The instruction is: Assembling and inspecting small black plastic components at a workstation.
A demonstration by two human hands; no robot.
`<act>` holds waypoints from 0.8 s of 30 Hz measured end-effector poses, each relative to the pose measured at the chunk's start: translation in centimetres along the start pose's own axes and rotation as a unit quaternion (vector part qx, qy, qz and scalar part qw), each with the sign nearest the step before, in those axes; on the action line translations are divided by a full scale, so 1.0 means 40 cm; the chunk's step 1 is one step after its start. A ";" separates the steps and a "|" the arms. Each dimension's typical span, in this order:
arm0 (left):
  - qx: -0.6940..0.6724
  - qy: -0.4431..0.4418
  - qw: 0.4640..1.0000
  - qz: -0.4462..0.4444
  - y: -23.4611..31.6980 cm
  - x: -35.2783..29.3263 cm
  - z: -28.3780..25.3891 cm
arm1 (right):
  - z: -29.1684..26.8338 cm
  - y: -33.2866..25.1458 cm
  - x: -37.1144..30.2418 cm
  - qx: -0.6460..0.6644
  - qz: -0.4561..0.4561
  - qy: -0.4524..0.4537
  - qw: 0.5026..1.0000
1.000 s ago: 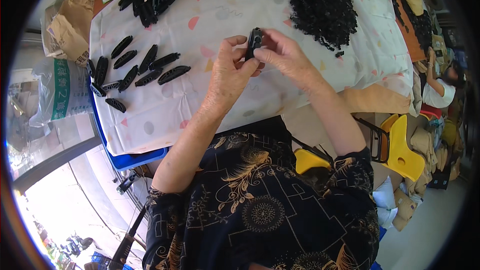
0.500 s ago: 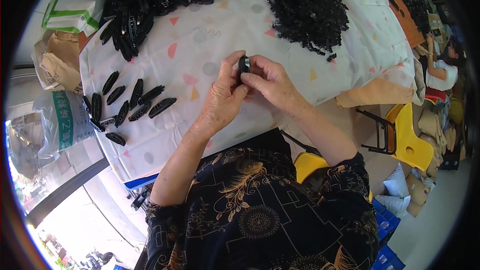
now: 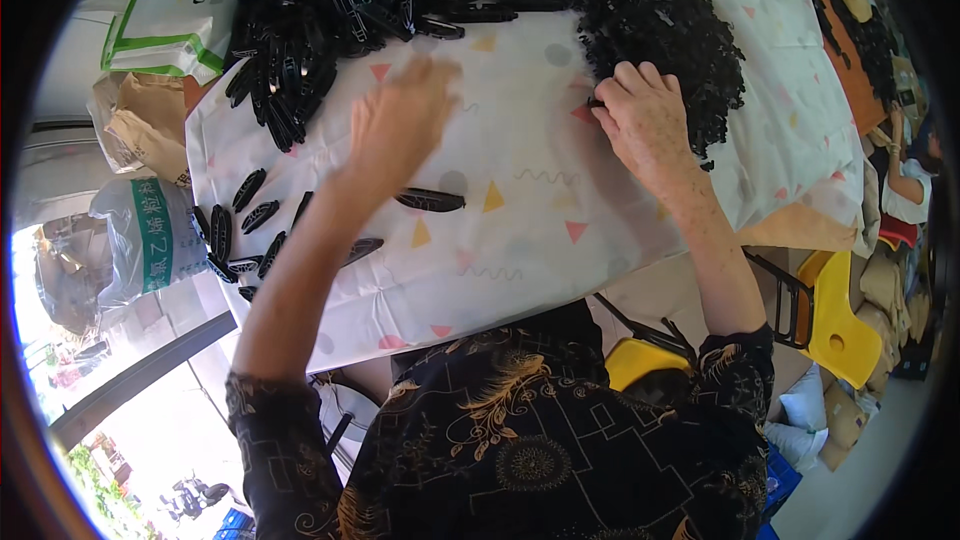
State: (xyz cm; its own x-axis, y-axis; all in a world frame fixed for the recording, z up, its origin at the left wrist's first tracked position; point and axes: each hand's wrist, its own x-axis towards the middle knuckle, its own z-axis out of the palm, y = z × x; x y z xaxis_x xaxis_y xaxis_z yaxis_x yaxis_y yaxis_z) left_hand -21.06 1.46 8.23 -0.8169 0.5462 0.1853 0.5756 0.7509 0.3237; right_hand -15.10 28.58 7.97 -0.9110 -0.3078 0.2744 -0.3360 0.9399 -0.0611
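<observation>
While lying flat, long black plastic piece (image 3: 430,200), long axis left-right.

White-green bag (image 3: 165,15) upper left – printed sack (image 3: 150,240) below it.

You are in a small piecework workshop, open to a sunlit street. The tabletop (image 3: 520,240) is covered with a patterned cloth and heaped with black plastic parts (image 3: 660,30) along its far edge. Left of the tabletop stand filled sacks (image 3: 150,240) and bags; right of it, yellow chairs (image 3: 845,335) and stacked goods crowd the floor.
</observation>
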 end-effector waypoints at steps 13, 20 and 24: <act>0.053 0.200 0.972 0.108 -0.055 0.119 0.033 | 0.022 0.002 -0.019 0.044 -0.006 0.008 0.999; -0.525 0.051 0.813 -0.246 0.057 -0.064 0.016 | 0.038 0.013 -0.014 0.036 -0.019 -0.009 0.999; -0.764 0.027 0.602 -0.231 0.088 -0.170 0.050 | 0.023 -0.004 -0.020 0.011 -0.062 -0.019 0.998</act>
State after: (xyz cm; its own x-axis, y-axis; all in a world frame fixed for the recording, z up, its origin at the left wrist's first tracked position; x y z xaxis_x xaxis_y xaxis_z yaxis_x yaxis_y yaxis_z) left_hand -13.40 1.12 6.25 -0.9004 0.3656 -0.2360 -0.3864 -0.4223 0.8200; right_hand -14.55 28.55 6.88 -0.8700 -0.4281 0.2446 -0.4523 0.8905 -0.0499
